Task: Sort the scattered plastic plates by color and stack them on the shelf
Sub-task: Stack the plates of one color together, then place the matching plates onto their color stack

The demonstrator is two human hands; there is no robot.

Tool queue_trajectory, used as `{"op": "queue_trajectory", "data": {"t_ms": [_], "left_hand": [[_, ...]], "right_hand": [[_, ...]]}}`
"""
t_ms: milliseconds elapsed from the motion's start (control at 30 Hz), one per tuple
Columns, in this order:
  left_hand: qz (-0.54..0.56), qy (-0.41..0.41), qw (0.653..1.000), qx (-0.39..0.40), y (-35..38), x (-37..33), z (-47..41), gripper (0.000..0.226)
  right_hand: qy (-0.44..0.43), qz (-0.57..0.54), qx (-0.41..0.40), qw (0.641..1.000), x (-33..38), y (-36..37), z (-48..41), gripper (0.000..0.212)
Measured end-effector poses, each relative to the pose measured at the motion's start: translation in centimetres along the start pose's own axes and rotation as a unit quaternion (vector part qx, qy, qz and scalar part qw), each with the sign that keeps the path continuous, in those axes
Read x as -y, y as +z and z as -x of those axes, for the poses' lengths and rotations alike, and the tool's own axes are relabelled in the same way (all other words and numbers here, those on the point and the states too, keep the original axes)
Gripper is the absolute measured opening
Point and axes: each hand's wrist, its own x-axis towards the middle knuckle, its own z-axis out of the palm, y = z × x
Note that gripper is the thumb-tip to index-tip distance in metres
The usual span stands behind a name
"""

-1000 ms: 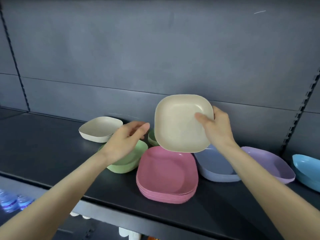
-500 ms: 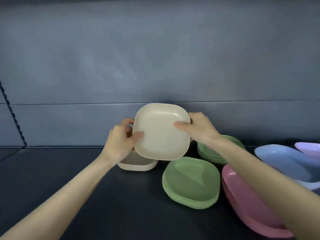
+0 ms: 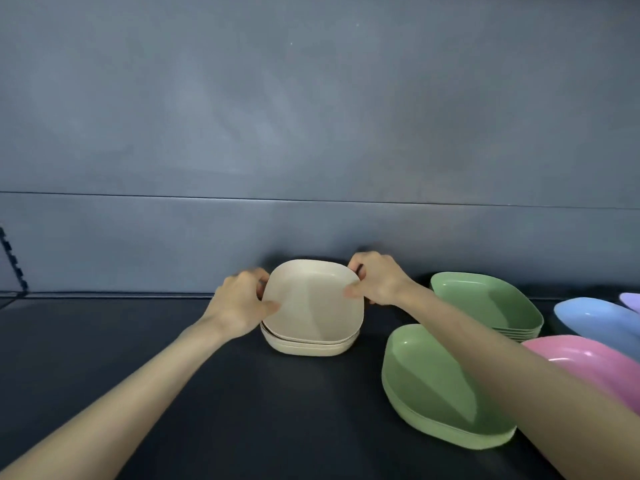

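Plate of cream plastic (image 3: 311, 301), square, askew on a low stack of matching cream plates (image 3: 308, 348) on the dark shelf (image 3: 207, 393), best squared to the rims below and pressed flat before release. Pinched at opposite edges by left hand (image 3: 239, 303) and right hand (image 3: 375, 284), thumbs over the rim.

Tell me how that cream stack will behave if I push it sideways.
Probably stiff: the top plate shows no bend with the left hand and right hand gripping opposite rims. Likely light, being thin-walled. The cream stack looks nested and low, so it should slide on the shelf rather than tip.
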Motion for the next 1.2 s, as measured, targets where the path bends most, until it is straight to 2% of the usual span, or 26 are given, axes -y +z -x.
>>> {"op": "queue_trajectory", "data": {"t_ms": [133,233,333,400,567,800,1200], "left_hand": [[-0.089,0.003,0.994,0.06,-0.2,0.6,-0.3,0.007],[-0.164,0.026,0.984,0.062,-0.4,0.0,-0.2,0.024],[-0.173,0.084,0.981,0.001,-1.1,-2.1,-0.2,0.05],[-0.145,0.155,0.977,-0.021,-1.5,-4.2,-0.4,0.053],[-0.107,0.29,0.949,-0.065,-1.5,-11.4,-0.6,0.051],[-0.106,0.423,0.897,-0.069,1.7,-23.6,2.2,0.054],[-0.052,0.538,0.841,-0.006,14.1,-45.5,15.4,0.056]], "right_hand": [[-0.011,0.089,0.049,0.995,-0.4,0.7,-0.4,0.028],[-0.028,0.119,0.066,0.99,-0.5,0.6,0.1,0.037],[-0.03,0.111,0.004,0.993,-0.6,-1.3,0.8,0.044],[-0.034,0.118,-0.046,0.991,-0.9,-3.6,1.8,0.047],[-0.04,0.138,-0.152,0.978,-2.4,-11.2,6.7,0.049],[0.038,0.181,-0.241,0.953,-9.1,-20.5,17.0,0.049],[0.158,0.234,-0.294,0.913,-24.9,-32.4,39.1,0.042]]}}
